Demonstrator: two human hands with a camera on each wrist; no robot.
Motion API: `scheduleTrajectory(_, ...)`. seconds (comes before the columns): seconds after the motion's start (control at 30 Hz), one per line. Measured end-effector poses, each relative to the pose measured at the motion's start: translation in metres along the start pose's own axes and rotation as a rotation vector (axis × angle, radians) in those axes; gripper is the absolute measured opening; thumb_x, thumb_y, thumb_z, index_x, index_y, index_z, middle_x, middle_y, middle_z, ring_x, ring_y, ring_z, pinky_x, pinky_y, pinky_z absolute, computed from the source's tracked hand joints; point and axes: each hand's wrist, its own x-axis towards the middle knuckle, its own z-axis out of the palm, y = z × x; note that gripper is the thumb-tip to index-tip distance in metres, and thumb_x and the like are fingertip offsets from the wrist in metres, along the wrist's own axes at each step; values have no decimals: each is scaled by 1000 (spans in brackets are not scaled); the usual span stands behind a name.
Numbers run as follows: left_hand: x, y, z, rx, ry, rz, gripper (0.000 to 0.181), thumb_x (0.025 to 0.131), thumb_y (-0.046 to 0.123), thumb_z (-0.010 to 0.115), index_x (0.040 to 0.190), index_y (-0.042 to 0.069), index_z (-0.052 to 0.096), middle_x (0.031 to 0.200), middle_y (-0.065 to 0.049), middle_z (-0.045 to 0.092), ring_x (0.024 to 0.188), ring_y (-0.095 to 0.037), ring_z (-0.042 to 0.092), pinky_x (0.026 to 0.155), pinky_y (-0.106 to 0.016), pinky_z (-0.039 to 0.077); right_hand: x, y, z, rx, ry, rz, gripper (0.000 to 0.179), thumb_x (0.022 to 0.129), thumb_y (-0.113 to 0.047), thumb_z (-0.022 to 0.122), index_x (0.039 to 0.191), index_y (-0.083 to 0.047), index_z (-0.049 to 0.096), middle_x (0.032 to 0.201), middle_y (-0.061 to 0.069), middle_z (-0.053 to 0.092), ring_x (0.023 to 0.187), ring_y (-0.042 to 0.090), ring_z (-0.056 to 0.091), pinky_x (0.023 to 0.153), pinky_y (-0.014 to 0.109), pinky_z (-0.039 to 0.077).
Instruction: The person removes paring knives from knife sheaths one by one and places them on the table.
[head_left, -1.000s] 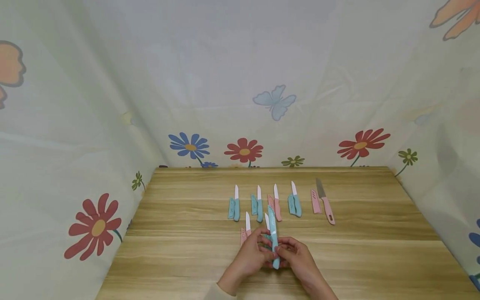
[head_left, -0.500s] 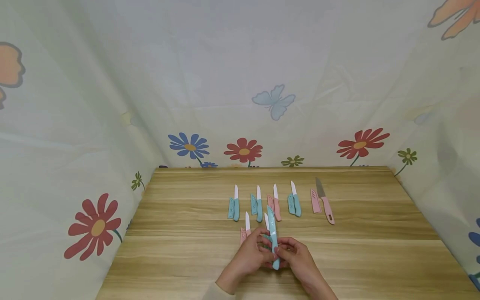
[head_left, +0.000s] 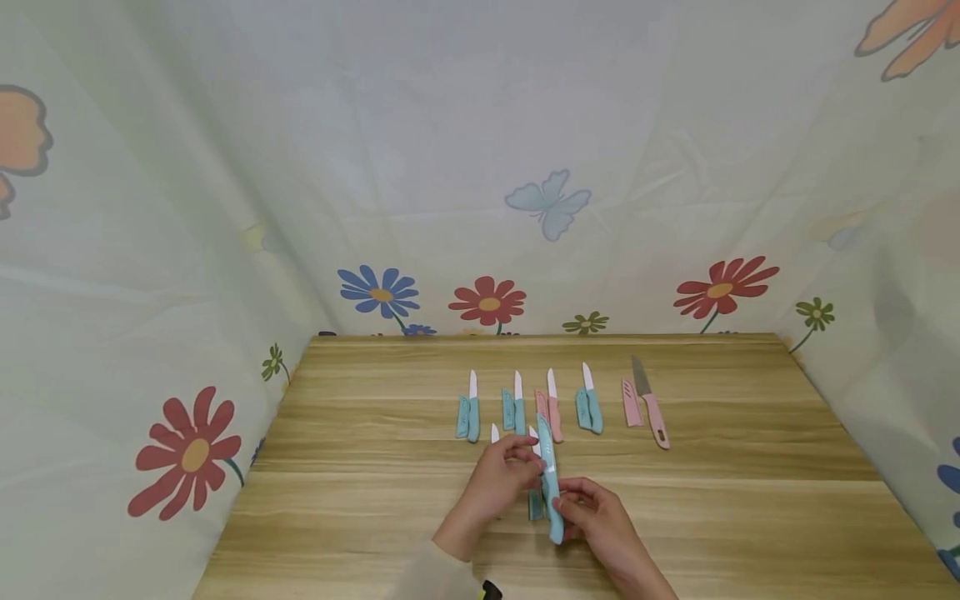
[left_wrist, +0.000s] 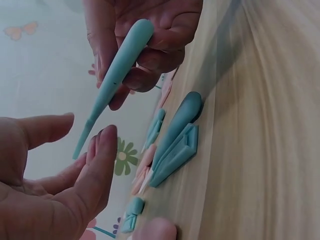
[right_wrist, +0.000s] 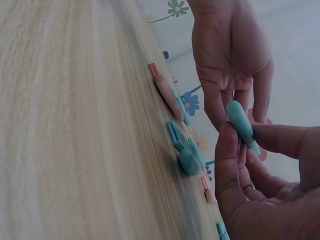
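Note:
A light-blue paring knife (head_left: 550,479) with a matching sheath over its blade is held above the table, tip pointing away. My right hand (head_left: 603,525) pinches its handle between thumb and fingers, as the right wrist view also shows at the handle (right_wrist: 240,121). Beside the sheath is my left hand (head_left: 495,483); in the left wrist view, its thumb and fingers are parted around the sheath end (left_wrist: 82,142). Below the held knife lie a teal sheath (head_left: 536,505) and a white-bladed knife (head_left: 534,442), partly hidden by the left hand.
Further back lies a row of knives beside their sheaths: teal knives (head_left: 473,417) (head_left: 594,408), a pink knife (head_left: 555,417), and a grey-bladed pink knife (head_left: 656,417) with a pink sheath (head_left: 632,402). A flower-printed curtain (head_left: 420,167) surrounds the wooden table (head_left: 750,517).
My left hand has let go near the handle and moved forward to the sheath, uncovering the teal sheath on the table. The right hand still pinches the knife and has barely moved.

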Motion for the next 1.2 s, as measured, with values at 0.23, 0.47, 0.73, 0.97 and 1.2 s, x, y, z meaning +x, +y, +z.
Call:
scheduleTrajectory(0.23,10,1,5,-64,46,6,40,93,4,71,131,-4,61,102,-11,65,86,-15,69,82,-38,66,-1,2,-1,-10,-16,-2,41,99,-11,67,132,10,56,97,4,62,79,14,64,68,30,61)
scheduleTrajectory(0.47,12,2,7,-84,55,-14,42,92,2,72,132,-2,60,99,-7,63,83,-13,67,80,-34,65,-2,2,-3,-12,-45,-12,42,100,-12,67,133,10,55,98,5,61,79,14,64,68,29,62)
scheduleTrajectory(0.73,14,2,8,-77,68,-18,41,91,2,73,130,-1,62,99,-7,63,82,-13,67,78,-33,65,-3,1,-3,-16,-71,-20,42,100,-12,65,134,10,53,98,5,67,81,17,65,69,33,62)
scheduleTrajectory(0.97,15,2,7,-105,80,-32,40,89,1,74,128,-1,63,97,-6,63,81,-13,66,77,-33,65,-2,3,-4,-17,-93,-27,43,100,-13,66,134,10,52,97,3,68,80,15,65,70,33,62)
scheduleTrajectory(1.2,13,4,6,-102,81,-28,40,89,0,74,128,-1,64,97,-7,64,80,-14,65,78,-34,65,-1,5,-3,-24,-90,-17,42,100,-13,65,133,9,52,96,3,67,81,16,65,70,33,62)
